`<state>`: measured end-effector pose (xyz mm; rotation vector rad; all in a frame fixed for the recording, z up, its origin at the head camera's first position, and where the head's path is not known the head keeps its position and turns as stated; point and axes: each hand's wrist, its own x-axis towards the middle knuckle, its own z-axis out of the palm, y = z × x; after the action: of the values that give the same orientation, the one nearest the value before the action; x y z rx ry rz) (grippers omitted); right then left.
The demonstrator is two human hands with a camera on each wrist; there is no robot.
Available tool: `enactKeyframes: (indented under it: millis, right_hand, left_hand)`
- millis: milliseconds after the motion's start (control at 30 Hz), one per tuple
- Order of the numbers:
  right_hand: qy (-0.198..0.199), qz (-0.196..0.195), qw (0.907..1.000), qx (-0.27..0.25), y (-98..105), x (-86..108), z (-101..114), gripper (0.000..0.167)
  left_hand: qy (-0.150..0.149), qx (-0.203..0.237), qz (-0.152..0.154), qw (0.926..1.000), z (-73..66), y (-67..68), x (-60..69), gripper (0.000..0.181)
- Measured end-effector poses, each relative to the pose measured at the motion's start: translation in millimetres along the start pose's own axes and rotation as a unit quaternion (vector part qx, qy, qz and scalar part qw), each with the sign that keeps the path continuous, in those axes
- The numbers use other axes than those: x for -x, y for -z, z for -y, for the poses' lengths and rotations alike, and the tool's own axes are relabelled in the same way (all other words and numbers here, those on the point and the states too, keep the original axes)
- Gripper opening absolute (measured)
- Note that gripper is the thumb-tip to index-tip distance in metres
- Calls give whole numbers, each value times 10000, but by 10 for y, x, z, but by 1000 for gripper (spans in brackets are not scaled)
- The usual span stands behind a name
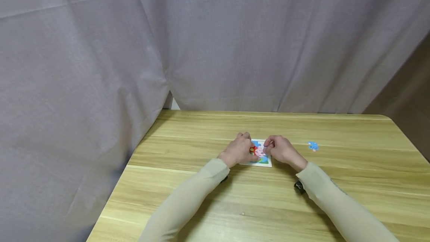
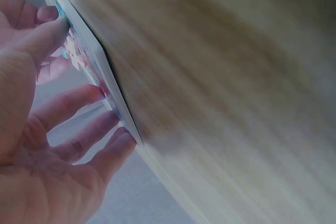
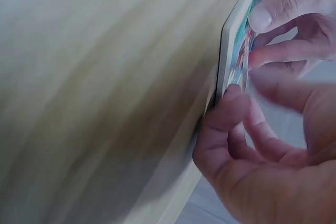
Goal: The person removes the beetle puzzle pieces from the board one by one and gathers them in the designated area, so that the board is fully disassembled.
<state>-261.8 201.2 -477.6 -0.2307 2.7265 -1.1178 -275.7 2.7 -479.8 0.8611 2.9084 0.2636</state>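
A small framed jigsaw puzzle (image 1: 263,162) with a colourful cartoon picture lies flat on the table. My left hand (image 1: 239,150) rests over its left part, thumb and fingertips spread and pressing on the picture and edge. At the puzzle's right side my right hand (image 1: 281,149) bends its fingers and thumb around a puzzle piece (image 3: 245,60), which stands tilted up from the board in the right wrist view. Fingers partly hide the contact. A loose blue puzzle piece (image 1: 313,145) lies on the table, right of my right hand.
The wood-grain table (image 1: 255,212) has its far edge just beyond the puzzle. Grey curtain cloth (image 1: 228,47) hangs behind and to the left. A dark wrist device (image 1: 299,187) shows under the right sleeve.
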Motion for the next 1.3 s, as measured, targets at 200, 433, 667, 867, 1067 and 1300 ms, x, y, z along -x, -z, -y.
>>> enactKeyframes:
  millis: [200,433,667,867,1067,1300]
  right_hand:
    - [264,146,9995,42,-7,52,-8,33]
    - [445,43,9989,118,-18,83,-23,27]
    - [661,-116,9974,270,-22,109,-51,25]
    - [733,-204,9965,359,-5,117,-85,23]
    - [803,-296,9960,251,56,170,-127,26]
    - [865,-453,9949,264,156,243,-207,28]
  left_hand:
    - [-17,112,-21,9999,7,5,-2,42]
    - [-165,54,75,9998,37,20,-7,54]
    - [-421,183,202,9987,101,40,4,69]
    - [-315,215,241,9990,103,33,13,86]
    - [-183,328,289,9989,111,11,1,87]
    - [-173,397,294,9986,122,9,8,83]
